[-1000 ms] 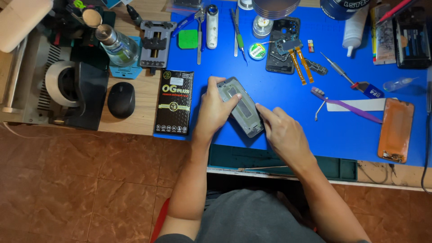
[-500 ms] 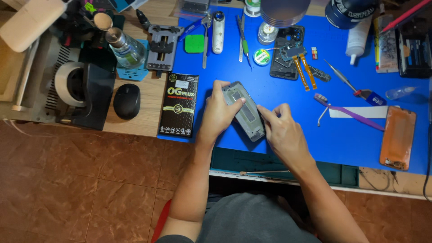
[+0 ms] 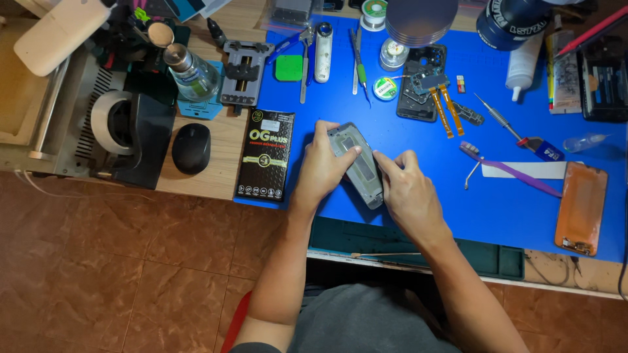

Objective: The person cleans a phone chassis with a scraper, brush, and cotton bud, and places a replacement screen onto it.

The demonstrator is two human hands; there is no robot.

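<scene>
Both hands point(image 3: 320, 167) point(image 3: 409, 193) on phone frame point(image 3: 356, 163), mid blue mat point(image 3: 497, 209), black box point(image 3: 265, 155) just left.

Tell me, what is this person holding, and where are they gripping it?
A grey phone frame lying on the blue mat. The left hand clasps its upper left edge, and the right hand presses fingertips on its right side.

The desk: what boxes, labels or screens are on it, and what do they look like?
Black flat packet: left edge of the blue mat, beside the left hand; rectangular, green and white print.
Clear bottle: upper left, lying tilted; pale label.
White bottle: upper right; plain.
Phone frame: held by both hands; grey, no lit screen.
</scene>
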